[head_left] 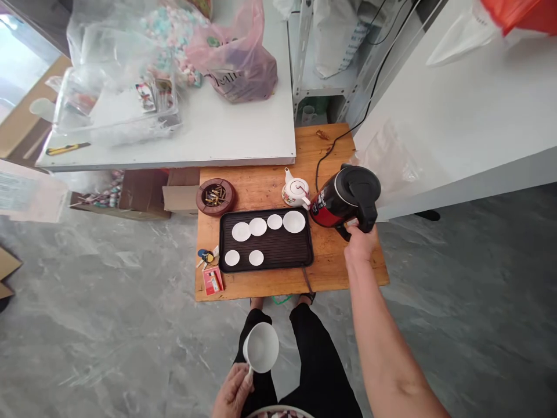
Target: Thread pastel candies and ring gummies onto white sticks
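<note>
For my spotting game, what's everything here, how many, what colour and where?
Rectangular wooden table: one, brown, centre
Flat tabletop: one, white, beyond
Ribbed rectangular tray: one, black, wooden table
Small round cups: six, white, tray
Painted teapot: one, white, behind tray
Tall kettle: one, black and red, right
Round bowl: one, brown, wooden table
Flat square box: one, red, near left
Keys: bunch, multicoloured, by box
Plastic bag: one, pink, tabletop
Plastic packages: many, mixed, tabletop
Cardboard boxes: several, brown, left
Handled cup: one, white, front
Legs: two, black trousers, front
Left hand: one, bare, holding handled cup
Right hand: one, bare, holding kettle
</note>
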### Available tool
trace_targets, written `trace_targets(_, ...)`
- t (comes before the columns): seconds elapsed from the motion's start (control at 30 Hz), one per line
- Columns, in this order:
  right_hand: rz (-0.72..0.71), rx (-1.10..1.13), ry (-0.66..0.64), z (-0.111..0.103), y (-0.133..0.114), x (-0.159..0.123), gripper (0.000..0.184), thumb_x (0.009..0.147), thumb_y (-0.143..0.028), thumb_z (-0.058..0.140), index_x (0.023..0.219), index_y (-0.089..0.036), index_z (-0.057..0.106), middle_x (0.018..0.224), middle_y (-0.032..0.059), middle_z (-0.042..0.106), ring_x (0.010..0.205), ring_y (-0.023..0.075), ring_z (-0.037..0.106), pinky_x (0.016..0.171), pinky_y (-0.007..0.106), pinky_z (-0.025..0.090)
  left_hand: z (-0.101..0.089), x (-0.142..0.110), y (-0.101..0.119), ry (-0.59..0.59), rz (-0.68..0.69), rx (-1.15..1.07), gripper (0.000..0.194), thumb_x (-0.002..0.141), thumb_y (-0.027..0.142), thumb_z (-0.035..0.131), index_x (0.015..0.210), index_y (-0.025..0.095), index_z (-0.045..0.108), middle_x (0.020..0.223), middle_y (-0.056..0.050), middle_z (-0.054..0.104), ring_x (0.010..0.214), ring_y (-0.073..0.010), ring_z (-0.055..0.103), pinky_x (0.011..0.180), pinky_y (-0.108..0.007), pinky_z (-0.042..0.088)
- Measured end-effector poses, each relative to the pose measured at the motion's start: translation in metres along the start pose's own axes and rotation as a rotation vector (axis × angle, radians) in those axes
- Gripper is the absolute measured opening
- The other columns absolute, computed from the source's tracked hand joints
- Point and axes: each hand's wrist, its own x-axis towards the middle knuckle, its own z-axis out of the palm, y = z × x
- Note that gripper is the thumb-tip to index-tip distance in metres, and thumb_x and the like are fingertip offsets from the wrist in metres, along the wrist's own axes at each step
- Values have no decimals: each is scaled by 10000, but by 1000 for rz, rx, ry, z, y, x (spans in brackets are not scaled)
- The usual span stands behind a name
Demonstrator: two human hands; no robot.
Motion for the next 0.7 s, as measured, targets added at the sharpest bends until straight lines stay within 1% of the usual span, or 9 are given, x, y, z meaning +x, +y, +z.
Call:
trace_targets(0.1, -10, 69, -2, -12, -14, 4, 245, 515, -218, 605, 750, -194, 540, 688, -64, 522, 663, 114, 505, 665, 281, 471, -6, 0, -2, -50, -1, 44, 518, 796, 703, 496, 739, 220, 673, 938, -77, 619, 857, -222, 571, 846, -318, 494)
trace_targets(0.2, 5, 103, -22, -30, -30, 4, 246, 465, -190, 637, 688, -189, 531, 663, -70, 533, 640, 101, 485, 643, 264, 437, -3, -1, 1, -5, 15, 50, 542, 802, 718, 466, 722, 216, 652, 893, -70, 618, 872, -225, 566, 844, -312, 482)
trace_targets(0.27, 27, 119, -45, -47, -42, 1, 264, 440, -175, 665, 674, -181, 542, 656, -65, 553, 643, 100, 492, 649, 261, 426, 4, 1, 9, 49, 24, 27, 558, 798, 730, 461, 693, 209, 629, 830, -59, 613, 851, -219, 555, 819, -306, 474)
trace_targets(0.37, 69, 131, -93, -78, -64, -9, 296, 394, -144, 711, 647, -167, 559, 629, -52, 567, 641, 103, 504, 654, 267, 418, 15, 12, 32, 15, 52, -92, 536, 799, 708, 491, 733, 195, 628, 779, -51, 608, 803, -201, 542, 791, -308, 467)
trace_targets(0.47, 90, 108, -111, -115, -86, -24, 320, 335, -115, 748, 588, -165, 558, 572, -48, 559, 610, 110, 502, 632, 282, 407, 25, 35, 64, -48, 130, -296, 477, 828, 647, 509, 776, 182, 605, 820, -66, 613, 832, -197, 552, 812, -322, 473)
trace_targets(0.5, 93, 83, -111, -128, -91, -29, 328, 322, -112, 757, 580, -167, 564, 565, -48, 562, 603, 114, 504, 624, 290, 406, 28, 45, 74, -60, 183, -313, 467, 845, 625, 497, 738, 178, 578, 810, -67, 602, 827, -192, 549, 806, -319, 468)
trace_targets(0.57, 105, 13, -101, -152, -97, -39, 345, 302, -113, 769, 585, -175, 582, 569, -52, 575, 592, 121, 507, 613, 303, 407, 33, 69, 92, -66, 242, -317, 444, 854, 598, 500, 713, 180, 554, 800, -55, 592, 818, -178, 538, 809, -306, 454)
trace_targets(0.6, 118, -26, -97, -163, -98, -44, 353, 295, -115, 772, 591, -179, 591, 572, -56, 580, 586, 122, 508, 609, 306, 409, 35, 82, 98, -53, 306, -261, 441, 872, 584, 475, 714, 178, 549, 801, -54, 588, 813, -174, 533, 811, -308, 448)
trace_targets(0.7, 202, -113, -97, -191, -93, -58, 385, 270, -109, 776, 610, -187, 614, 580, -67, 598, 587, 122, 515, 614, 304, 414, 44, 119, 109, -37, 361, -235, 401, 862, 553, 508, 727, 180, 569, 809, -38, 563, 818, -166, 524, 817, -303, 444)
